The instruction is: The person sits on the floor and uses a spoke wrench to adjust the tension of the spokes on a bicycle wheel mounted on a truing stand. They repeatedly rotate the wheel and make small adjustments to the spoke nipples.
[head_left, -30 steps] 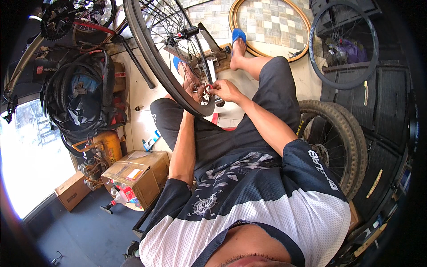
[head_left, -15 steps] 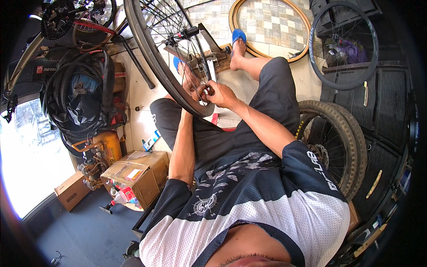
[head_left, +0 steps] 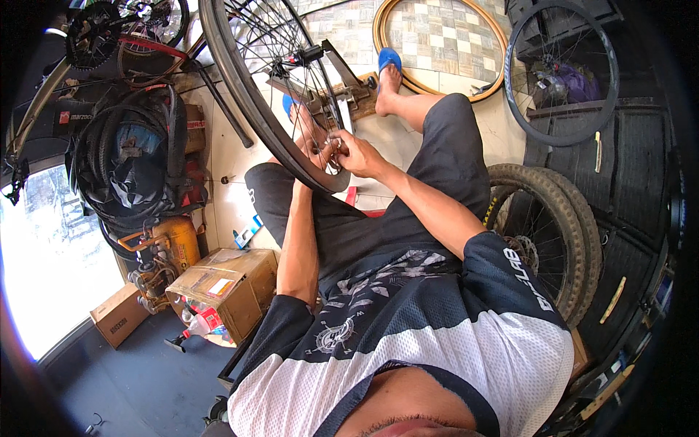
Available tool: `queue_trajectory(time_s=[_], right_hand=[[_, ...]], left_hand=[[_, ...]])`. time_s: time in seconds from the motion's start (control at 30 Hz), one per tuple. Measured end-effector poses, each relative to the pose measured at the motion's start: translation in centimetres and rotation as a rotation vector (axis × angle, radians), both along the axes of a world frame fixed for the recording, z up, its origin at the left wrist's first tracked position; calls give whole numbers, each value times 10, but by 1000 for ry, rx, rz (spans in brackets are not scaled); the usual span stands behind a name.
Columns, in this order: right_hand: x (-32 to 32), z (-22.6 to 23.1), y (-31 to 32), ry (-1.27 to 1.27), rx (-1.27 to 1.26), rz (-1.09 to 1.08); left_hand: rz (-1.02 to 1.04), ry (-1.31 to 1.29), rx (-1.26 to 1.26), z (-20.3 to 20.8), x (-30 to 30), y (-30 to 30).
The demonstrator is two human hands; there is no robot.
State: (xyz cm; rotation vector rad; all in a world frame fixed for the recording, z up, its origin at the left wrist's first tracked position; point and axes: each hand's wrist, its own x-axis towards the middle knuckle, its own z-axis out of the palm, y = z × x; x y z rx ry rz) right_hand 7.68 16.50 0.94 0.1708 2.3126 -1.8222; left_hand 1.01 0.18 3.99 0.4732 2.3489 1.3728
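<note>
A black bicycle wheel [head_left: 251,108] stands on edge in front of me, its hub held in a wheel stand [head_left: 362,100] with metal arms and a wooden base. Low on the wheel, both my hands meet at the spokes close to the rim. My left hand [head_left: 317,154] reaches in on the wheel's left, its fingers bent and partly behind spokes and rim. From the right comes my right hand [head_left: 358,156], thumb and fingertips pinched together against the left fingertips. Whatever small thing lies between the fingers is too hidden to name.
Tan tyres [head_left: 504,54] lie on the tiled floor ahead, and a bare wheel [head_left: 616,76] leans at the far right. Knobby-tyred wheels [head_left: 582,240] stand by my right side. To the left are a cardboard box [head_left: 247,291], an orange compressor [head_left: 176,240] and a heap of tyres [head_left: 91,156].
The wheel has shifted very slightly in its place. My fingers have moved a little at the spokes, and both hands stay together near the rim.
</note>
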Motion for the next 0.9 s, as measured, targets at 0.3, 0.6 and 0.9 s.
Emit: queue_trajectory(time_s=[0.3, 0.6, 0.9], right_hand=[[4, 8, -5, 101, 284, -15], [0, 3, 0, -44, 68, 56], [4, 0, -8, 53, 55, -55]], left_hand=[[34, -46, -85, -18, 0, -4], [-61, 25, -130, 20, 0, 0], [45, 307, -231, -6, 3, 7]])
